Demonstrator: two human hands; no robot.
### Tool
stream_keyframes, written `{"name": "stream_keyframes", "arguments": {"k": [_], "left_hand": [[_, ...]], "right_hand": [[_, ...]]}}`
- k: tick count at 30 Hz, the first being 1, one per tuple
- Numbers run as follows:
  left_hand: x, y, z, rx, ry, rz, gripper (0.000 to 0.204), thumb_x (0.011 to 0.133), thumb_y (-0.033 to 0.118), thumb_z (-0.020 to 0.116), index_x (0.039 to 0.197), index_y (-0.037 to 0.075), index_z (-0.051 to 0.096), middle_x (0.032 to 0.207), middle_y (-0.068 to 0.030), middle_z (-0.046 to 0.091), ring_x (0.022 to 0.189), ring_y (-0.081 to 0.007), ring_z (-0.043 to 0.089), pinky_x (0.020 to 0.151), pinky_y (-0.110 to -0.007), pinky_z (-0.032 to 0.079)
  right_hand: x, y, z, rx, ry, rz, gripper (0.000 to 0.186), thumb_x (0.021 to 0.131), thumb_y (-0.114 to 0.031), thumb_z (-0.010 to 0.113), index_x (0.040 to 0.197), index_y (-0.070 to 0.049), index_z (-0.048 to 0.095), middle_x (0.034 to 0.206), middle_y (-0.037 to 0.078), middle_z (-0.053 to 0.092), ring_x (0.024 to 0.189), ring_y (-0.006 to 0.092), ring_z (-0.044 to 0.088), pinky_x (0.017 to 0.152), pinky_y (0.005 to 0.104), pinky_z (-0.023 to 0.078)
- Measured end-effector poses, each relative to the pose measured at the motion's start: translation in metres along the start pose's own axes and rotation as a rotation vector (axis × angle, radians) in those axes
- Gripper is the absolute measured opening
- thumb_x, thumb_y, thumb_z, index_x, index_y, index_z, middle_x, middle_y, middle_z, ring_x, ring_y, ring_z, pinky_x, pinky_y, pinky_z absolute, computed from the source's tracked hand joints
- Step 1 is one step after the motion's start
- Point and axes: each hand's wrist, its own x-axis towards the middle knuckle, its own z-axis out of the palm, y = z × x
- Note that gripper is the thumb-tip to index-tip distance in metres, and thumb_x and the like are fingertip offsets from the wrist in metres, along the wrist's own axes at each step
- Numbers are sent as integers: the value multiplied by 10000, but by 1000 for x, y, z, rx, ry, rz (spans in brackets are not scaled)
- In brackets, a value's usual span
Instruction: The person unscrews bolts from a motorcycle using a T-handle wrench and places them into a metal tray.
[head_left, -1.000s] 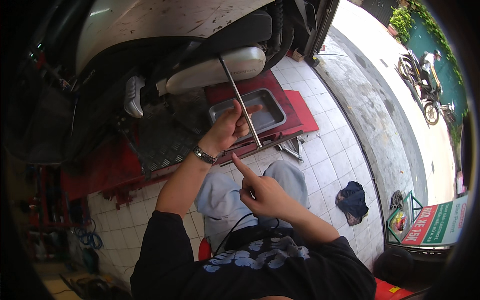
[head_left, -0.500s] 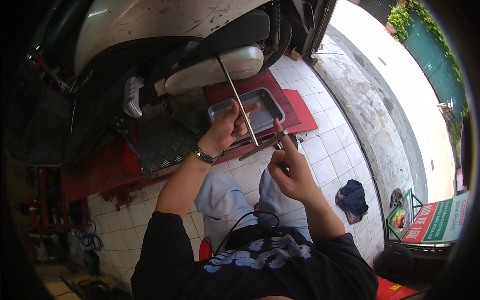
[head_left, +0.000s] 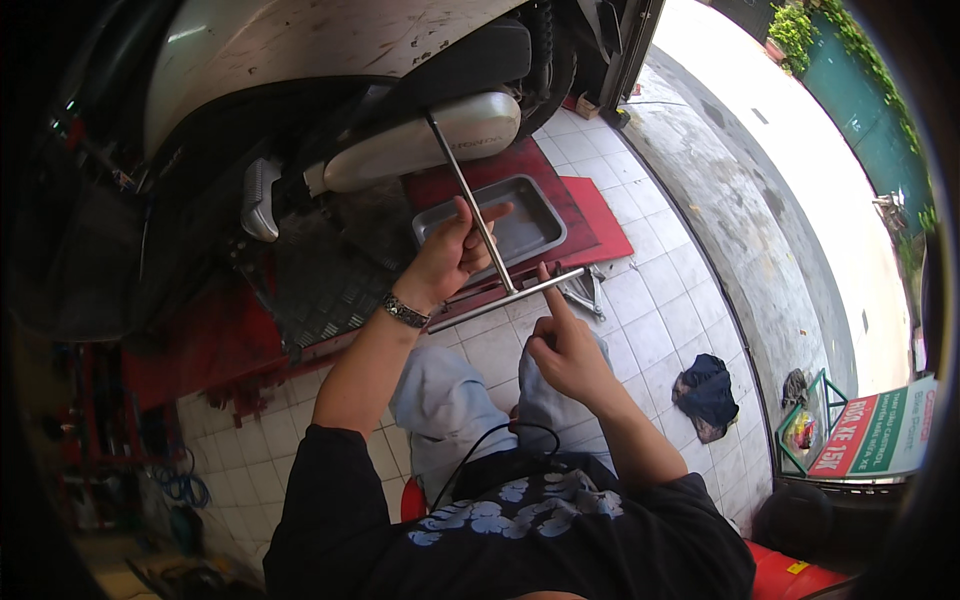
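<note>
A long T-handle socket wrench (head_left: 457, 172) reaches from the silver engine-side cover (head_left: 385, 155) of a scooter toward me. Around its shaft my left hand (head_left: 445, 258) is loosely closed, with the thumb up and the index finger pointing out. My right hand (head_left: 572, 352) has its index finger stretched against the right part of the wrench's crossbar (head_left: 550, 284); the other fingers are curled and grip nothing visible. The socket end at the cover's edge is too small to make out. Beneath the wrench sits a grey metal tray (head_left: 563, 238).
The scooter (head_left: 300, 50) stands on a red lift platform (head_left: 205, 345). A metal bracket-like part (head_left: 590, 295) lies by the platform's edge. On the tiled floor at right rests a dark cloth (head_left: 706, 392), near a green-framed sign (head_left: 870, 435). A blue hose (head_left: 180, 482) is coiled at left.
The wrench's crossbar has turned and now spans wider, from lower left to upper right. My right hand has shifted slightly left and down, its index finger still at the bar. My left hand stays on the shaft.
</note>
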Motion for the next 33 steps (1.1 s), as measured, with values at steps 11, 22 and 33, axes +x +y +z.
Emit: {"name": "stream_keyframes", "arguments": {"k": [11, 22, 33], "left_hand": [[3, 0, 5, -11, 38, -15, 727, 930, 638, 512, 1328, 37, 599, 682, 86, 237, 570, -42, 198, 479, -215, 176], [3, 0, 8, -27, 10, -10, 724, 940, 632, 489, 1341, 39, 592, 694, 83, 256, 581, -42, 201, 475, -215, 181], [1, -7, 5, -24, 56, -7, 707, 950, 628, 473, 1333, 48, 602, 704, 84, 297, 576, -43, 213, 485, -211, 211]], "right_hand": [[-1, -35, 21, -36, -238, -255, 910, 786, -49, 585, 1601, -101, 182, 652, 115, 598, 617, 316, 630, 626, 409, 493], [-2, -1, -11, 77, 37, 32, 887, 787, 2, 535, 1600, -83, 193, 626, 92, 550, 551, 208, 526, 588, 340, 435], [3, -32, 15, -109, -86, -268, 617, 920, -121, 652, 1480, -91, 395, 638, 71, 581, 534, 204, 555, 535, 329, 422]]}}
